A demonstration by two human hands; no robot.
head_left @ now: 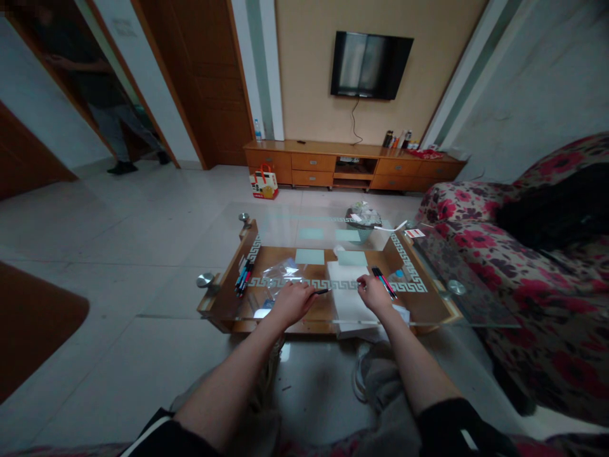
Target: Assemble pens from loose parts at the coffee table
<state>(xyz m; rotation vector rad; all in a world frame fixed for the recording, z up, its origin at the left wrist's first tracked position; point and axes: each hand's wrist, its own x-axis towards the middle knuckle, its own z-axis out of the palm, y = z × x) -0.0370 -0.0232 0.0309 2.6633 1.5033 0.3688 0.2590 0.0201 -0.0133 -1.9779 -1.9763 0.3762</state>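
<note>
Over the glass coffee table [162, 298], my left hand [292, 303] is closed on a dark pen [323, 291], whose end points right. My right hand [373, 296] hovers to the right of it, fingers curled together in a pinch; whatever they may hold is too small to make out. Just beyond my right hand lie several pens [384, 282], dark, pink and red. Another bunch of pens [243, 279], black, blue and pink, is on the left side of the glass. Behind my left hand sits a crumpled clear plastic bag [284, 271].
A white box or stack [349, 311] shows through the glass. A bin [364, 219] stands beyond the table's far edge. To the right is a floral sofa [457, 203]; a bag [264, 183] stands by the TV cabinet [311, 162]. A person [102, 82] is in the left doorway.
</note>
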